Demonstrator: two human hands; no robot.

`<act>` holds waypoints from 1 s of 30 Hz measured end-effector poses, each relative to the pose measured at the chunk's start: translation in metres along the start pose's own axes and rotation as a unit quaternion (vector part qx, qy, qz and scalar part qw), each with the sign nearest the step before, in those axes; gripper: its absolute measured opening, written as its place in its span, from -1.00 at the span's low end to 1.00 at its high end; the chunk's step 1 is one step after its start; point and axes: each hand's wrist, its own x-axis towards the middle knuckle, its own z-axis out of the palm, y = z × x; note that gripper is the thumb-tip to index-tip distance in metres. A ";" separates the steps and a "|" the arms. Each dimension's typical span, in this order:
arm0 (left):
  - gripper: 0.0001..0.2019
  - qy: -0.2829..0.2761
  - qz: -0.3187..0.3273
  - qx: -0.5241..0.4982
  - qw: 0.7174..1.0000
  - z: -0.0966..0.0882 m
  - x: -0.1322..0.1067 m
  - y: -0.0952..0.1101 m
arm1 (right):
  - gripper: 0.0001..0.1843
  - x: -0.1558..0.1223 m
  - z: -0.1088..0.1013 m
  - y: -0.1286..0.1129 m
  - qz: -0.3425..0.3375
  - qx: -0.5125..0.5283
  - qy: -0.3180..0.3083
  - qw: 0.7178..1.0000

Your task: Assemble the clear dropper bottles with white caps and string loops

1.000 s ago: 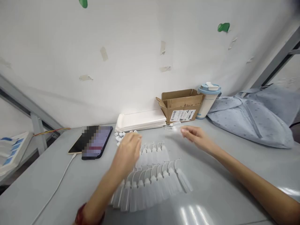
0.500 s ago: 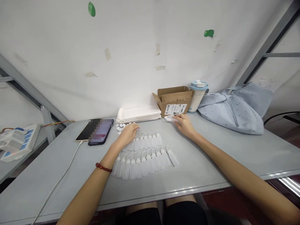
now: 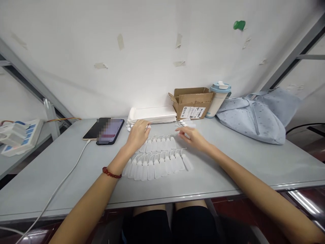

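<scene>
My left hand is closed in a pinch, with a small white piece at its fingertips. Beside and behind it, other small white pieces lie in a pile it partly covers. My right hand has its fingers apart over the right end of the upper row, apparently holding nothing. Flat, translucent white tags with thin cords lie in two rows, an upper row and a lower row. My left hand hides the upper row's left end. More corded tags lie bunched behind my right hand.
A stack of white envelopes lies against the wall, next to an open cardboard box and a lidded cup. At right rests a pale blue cloth bag. Two phones, one with a white cable, lie at left.
My right hand has left the bunched tags at the back and come forward and left to the upper row, its fingers now apart. My left hand stays by the small white pieces. The camera has tilted down.
</scene>
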 end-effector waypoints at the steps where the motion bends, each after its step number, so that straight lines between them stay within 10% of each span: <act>1: -0.79 0.010 0.005 -0.007 1.000 -0.004 -0.002 0.006 | -0.73 -0.001 0.000 -0.009 -0.015 0.010 -0.035 0.999; 17: -0.81 -0.052 0.138 -0.087 0.985 -0.013 -0.023 0.058 | -0.66 -0.006 0.000 -0.022 -0.019 -0.034 -0.149 0.988; 30: -0.85 -0.089 -0.002 -0.200 0.976 -0.014 -0.020 0.066 | -0.88 -0.004 -0.004 -0.025 -0.020 0.022 0.061 0.998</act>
